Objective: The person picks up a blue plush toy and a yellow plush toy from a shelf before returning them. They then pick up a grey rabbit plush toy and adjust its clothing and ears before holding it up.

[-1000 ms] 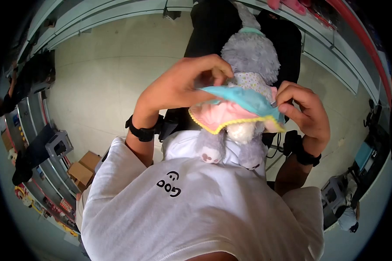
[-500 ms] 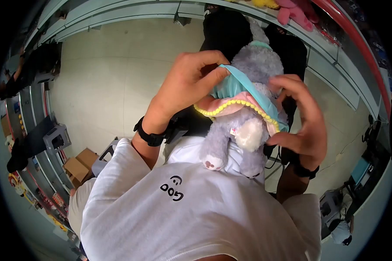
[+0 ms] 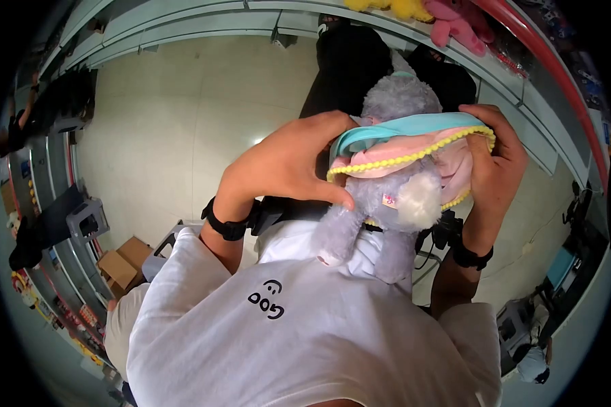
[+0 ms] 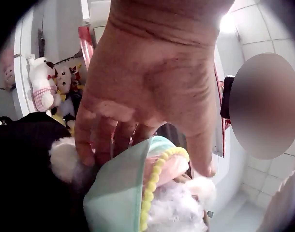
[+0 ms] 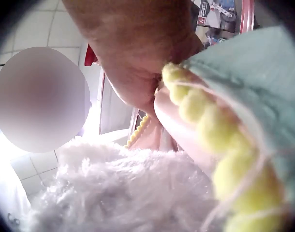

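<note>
A grey plush toy (image 3: 377, 197) with a white fluffy tail (image 3: 419, 197) lies across the person's lap, feet towards the white shirt. Its teal skirt (image 3: 414, 125), pink inside with a yellow pompom hem, is lifted around the body. At the skirt's left side is the left hand (image 3: 285, 159), thumb stretched out by the toy's leg and fingers partly hidden behind the cloth. In the left wrist view, thumb and fingers stand apart on either side of the skirt. The right hand (image 3: 497, 169) grips the skirt's right edge, the pompom hem crossing over it.
The person's black-trousered legs (image 3: 349, 68) extend beneath the toy. Pink and yellow plush toys sit on a shelf at the top right, with a pink one (image 3: 455, 24) nearest. Cardboard boxes (image 3: 123, 264) and a grey stool (image 3: 87, 218) stand at the left, where another person is partly visible.
The left thumb has come off the skirt's hem and moved down beside the toy's leg. The right hand has risen to the skirt's edge, and the skirt is spread wider.
</note>
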